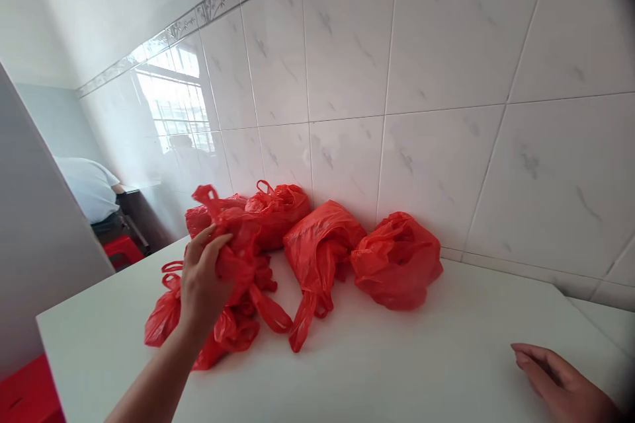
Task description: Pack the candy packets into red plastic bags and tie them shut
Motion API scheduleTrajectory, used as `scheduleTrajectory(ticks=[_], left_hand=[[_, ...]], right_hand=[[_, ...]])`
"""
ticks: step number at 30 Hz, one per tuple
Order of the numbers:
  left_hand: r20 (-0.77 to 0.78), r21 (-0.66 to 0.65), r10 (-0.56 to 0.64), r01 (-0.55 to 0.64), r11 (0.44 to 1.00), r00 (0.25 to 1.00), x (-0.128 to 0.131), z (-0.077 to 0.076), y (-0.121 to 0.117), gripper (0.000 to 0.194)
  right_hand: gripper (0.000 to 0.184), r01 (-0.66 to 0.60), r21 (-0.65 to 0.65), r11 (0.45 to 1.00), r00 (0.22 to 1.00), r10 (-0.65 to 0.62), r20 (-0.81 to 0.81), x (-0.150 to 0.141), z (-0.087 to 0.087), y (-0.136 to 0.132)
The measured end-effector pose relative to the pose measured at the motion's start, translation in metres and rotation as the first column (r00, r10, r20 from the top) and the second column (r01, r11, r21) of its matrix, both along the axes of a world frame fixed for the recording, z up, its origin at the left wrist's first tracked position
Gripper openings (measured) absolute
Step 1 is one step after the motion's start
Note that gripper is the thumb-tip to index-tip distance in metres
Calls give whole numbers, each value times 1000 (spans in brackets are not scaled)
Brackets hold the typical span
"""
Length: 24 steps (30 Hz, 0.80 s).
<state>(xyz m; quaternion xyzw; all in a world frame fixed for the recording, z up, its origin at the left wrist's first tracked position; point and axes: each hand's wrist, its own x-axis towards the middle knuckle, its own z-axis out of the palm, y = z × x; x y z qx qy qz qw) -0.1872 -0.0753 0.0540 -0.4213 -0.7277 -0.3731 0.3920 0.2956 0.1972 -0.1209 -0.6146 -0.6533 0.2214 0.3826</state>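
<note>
Red plastic bags lie in a cluster on the white table, against the wall. My left hand is closed on the upper part of a thin red plastic bag, whose loop handle sticks up above my fingers. Below and beside that hand are more filled bags, including a knotted bag on the left. To its right sit a bag with trailing handles and a rounded bag. What the bags contain is hidden. Over the table's right side my right hand has thumb and fingertips together, with nothing visible in them.
A tiled wall runs along the table's back edge. At the far left, beyond a grey partition, a person in a white top is partly visible near a red stool. Another red stool stands at the lower left.
</note>
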Motion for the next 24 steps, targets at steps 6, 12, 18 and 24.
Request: scheduleTrajectory(ticks=[6, 12, 18, 24], left_hand=[[180, -415, 189, -100, 904, 965, -26, -37, 12, 67], [-23, -298, -316, 295, 908, 948, 42, -22, 48, 32], [5, -404, -683, 627, 667, 730, 122, 5, 113, 24], [69, -370, -763, 726, 579, 643, 160, 22, 178, 22]], right_hand=[[40, -24, -196, 980, 999, 14, -51, -10, 28, -18], [39, -41, -196, 980, 999, 37, -25, -21, 35, -27], [32, -69, -131, 989, 996, 61, -65, -26, 40, -34], [29, -87, -142, 986, 985, 63, -160, -28, 50, -40]])
